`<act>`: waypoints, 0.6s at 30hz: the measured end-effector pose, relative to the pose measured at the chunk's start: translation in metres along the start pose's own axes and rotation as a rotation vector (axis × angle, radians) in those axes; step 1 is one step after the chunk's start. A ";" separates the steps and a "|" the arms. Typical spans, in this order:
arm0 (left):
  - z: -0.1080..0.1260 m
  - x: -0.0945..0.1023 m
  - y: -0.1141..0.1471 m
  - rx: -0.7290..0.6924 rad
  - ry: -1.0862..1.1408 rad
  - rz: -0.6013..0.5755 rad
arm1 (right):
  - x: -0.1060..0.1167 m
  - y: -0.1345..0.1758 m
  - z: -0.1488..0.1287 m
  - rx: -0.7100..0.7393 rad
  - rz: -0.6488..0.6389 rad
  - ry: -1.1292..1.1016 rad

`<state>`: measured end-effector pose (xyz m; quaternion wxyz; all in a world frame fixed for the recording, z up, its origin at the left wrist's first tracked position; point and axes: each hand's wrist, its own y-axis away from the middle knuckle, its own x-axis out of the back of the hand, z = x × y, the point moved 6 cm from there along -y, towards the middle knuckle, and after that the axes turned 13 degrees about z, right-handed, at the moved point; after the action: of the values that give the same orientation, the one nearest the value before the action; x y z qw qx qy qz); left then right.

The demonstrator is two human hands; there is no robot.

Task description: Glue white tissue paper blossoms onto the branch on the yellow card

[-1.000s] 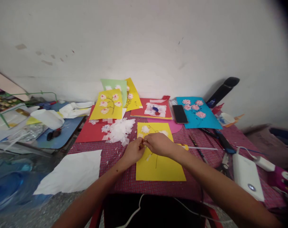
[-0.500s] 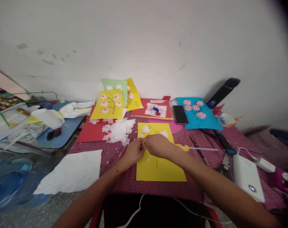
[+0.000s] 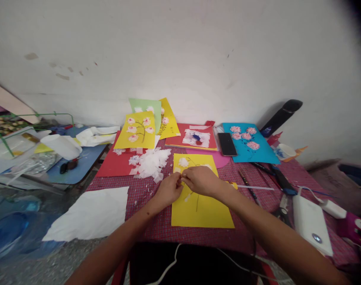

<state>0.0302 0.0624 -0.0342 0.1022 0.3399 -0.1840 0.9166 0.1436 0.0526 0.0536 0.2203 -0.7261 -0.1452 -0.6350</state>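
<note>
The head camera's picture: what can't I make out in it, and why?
All in the head view:
- Anything between the fingers of the left hand and right hand: the hands hide it.
- Part of the drawing on the near yellow sheet: the right hand covers it.
- The lower part of the light green sheet: behind a yellow card.
- The digits on the white box's display: too small.
</note>
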 end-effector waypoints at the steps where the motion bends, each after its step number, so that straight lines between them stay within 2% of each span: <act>1: 0.000 0.000 0.000 -0.018 -0.009 0.016 | 0.000 0.000 0.001 -0.007 0.003 -0.002; 4: 0.001 0.002 -0.001 -0.050 -0.039 0.050 | 0.000 0.001 0.005 -0.022 0.005 -0.012; 13: 0.005 0.005 -0.001 -0.043 -0.036 0.045 | -0.002 0.001 0.010 -0.057 0.034 -0.058; 18: 0.012 0.005 0.004 -0.173 -0.097 0.000 | -0.001 0.002 0.012 -0.073 0.056 -0.081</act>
<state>0.0320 0.0545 -0.0237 0.1219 0.3739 -0.2671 0.8797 0.1548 0.0570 0.0510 0.2054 -0.7627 -0.1103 -0.6033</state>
